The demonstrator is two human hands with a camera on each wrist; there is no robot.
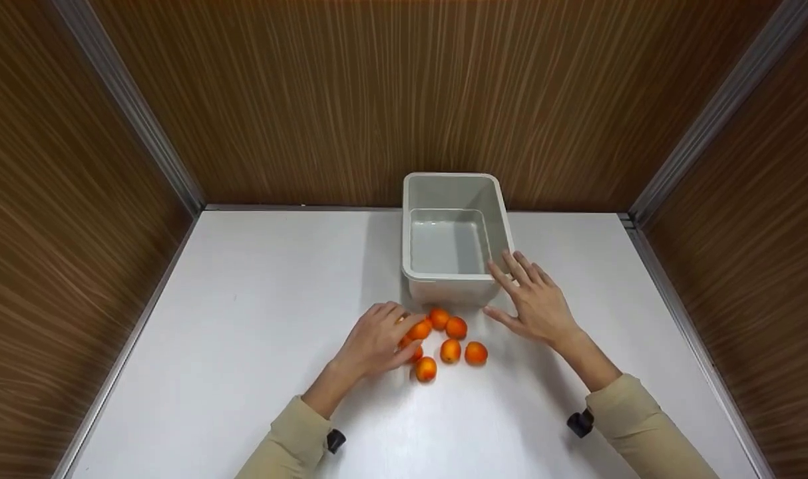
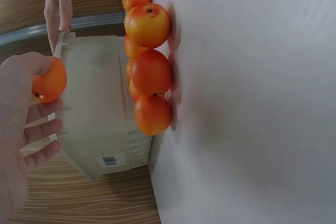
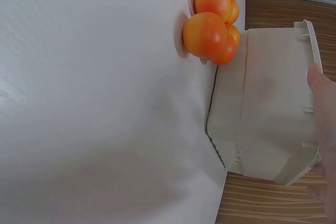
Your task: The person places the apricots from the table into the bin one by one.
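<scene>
Orange fruit point(image 2: 50, 81) pinched in left hand point(image 1: 376, 339) above the loose pile point(image 1: 452, 339) before the grey bin point(image 1: 452, 234), right hand point(image 1: 536, 301) flat-fingered against its rim; likely to slip and scatter the rest if loosely held.

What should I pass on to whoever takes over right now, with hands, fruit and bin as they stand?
Left hand: fingers curled round one orange fruit, lifted clear of the table, as the left wrist view shows.
Right hand: fingers straight, resting against the near right corner of the grey bin, steadying it.
Loose fruit: a cluster on the white table just in front of the bin, between the hands.
Done: one fruit picked up. The bin looks empty inside.
Left: the held fruit is not yet in the bin, and the cluster likely follows, one at a time.
</scene>
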